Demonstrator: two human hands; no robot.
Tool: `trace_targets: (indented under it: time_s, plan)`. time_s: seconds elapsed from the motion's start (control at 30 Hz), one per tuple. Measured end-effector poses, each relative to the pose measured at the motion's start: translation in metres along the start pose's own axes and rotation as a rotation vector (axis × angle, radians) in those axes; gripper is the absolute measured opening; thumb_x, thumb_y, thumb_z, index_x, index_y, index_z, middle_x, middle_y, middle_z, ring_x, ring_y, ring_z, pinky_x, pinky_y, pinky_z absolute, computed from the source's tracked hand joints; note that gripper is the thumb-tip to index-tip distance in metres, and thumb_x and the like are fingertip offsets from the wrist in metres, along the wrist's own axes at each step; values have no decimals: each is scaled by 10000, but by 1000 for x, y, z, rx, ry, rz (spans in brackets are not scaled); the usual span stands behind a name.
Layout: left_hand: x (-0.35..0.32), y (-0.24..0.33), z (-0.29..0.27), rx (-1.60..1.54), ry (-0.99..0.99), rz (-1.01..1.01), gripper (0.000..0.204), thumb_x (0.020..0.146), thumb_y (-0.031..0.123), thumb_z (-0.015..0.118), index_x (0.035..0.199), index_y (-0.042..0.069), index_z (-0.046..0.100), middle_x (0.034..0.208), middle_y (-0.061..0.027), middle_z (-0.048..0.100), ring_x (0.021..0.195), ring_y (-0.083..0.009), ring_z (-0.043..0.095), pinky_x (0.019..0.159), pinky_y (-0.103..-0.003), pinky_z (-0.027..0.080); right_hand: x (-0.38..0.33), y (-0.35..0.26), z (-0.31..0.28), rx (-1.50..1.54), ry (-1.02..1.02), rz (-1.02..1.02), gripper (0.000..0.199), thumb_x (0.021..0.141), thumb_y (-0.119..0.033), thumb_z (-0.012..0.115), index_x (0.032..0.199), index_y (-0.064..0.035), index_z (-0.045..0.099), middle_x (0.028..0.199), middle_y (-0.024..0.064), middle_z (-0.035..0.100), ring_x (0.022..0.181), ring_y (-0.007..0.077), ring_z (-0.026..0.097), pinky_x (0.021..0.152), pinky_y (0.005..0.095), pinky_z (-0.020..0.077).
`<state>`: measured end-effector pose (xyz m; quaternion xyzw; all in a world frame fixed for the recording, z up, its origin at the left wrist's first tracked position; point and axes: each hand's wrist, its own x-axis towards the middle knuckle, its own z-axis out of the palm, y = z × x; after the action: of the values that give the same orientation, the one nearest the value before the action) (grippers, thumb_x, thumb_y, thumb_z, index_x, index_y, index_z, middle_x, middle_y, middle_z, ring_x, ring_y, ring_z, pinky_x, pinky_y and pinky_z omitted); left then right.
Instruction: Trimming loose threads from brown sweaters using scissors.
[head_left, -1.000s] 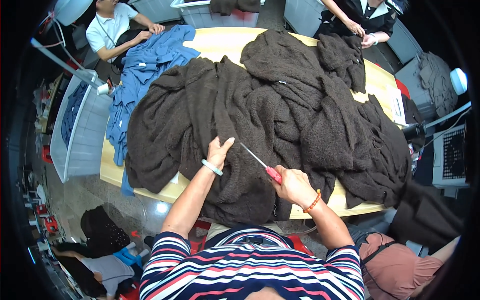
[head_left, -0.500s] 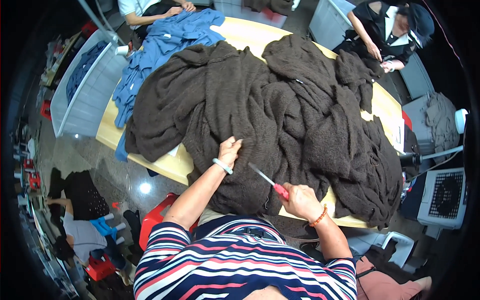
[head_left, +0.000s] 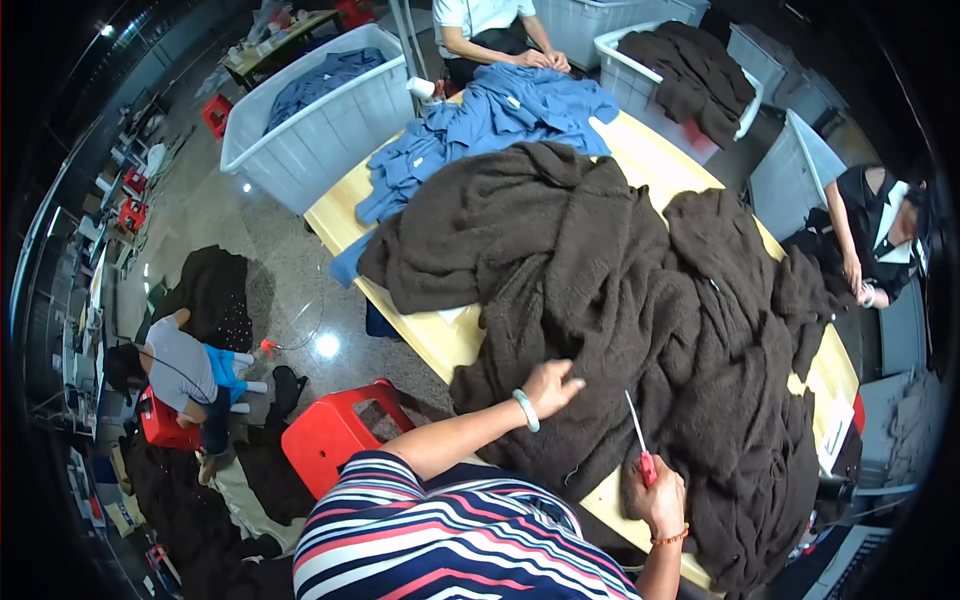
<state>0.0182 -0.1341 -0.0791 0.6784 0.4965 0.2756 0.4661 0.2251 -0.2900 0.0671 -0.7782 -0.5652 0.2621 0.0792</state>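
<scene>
Left hand [head_left: 552,385] spread flat on brown knit pile [head_left: 640,300]; right hand [head_left: 660,495] closed around red-handled tool [head_left: 640,445] just beside.

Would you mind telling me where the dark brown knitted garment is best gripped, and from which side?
Probably at its near edge, from the person's side of the table. The dark brown knitted garment lies heaped with its hem draping over that edge beside the left hand, so loose fabric is free to pinch there. The right hand already holds a red-handled tool.
</scene>
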Motion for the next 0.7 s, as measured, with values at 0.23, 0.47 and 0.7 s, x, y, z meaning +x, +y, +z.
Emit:
trace_targets:
  time_s: [0.23, 0.47, 0.7]
  plan:
    - [65, -97, -96, 48, 244, -345, 385, 749, 253, 760, 1028, -4, 695, 1024, -158, 701, 945, -287, 653, 856, -378, 504, 8, 12, 9, -35, 21, -30, 178, 843, -223, 640, 917, -65, 604, 743, 221, 639, 759, 427, 631, 689, 501, 493]
    - [72, -23, -141, -155, 82, 16, 189, 751, 115, 736, 797, -37, 633, 757, -56, 674, 691, -106, 570, 641, -306, 496, 31, 1, 11, -7, -42, -22, 204, 841, -259, 644, 923, -82, 585, 747, 209, 642, 752, 407, 639, 687, 495, 500]
    - [175, 87, -296, -694, 319, 21, 327, 847, 155, 716, 1084, -51, 624, 1044, -180, 667, 882, -257, 686, 813, -362, 565, 36, 0, 11, -10, -7, 101, 225, 857, -284, 647, 959, -92, 587, 730, 210, 635, 746, 418, 633, 664, 496, 496]
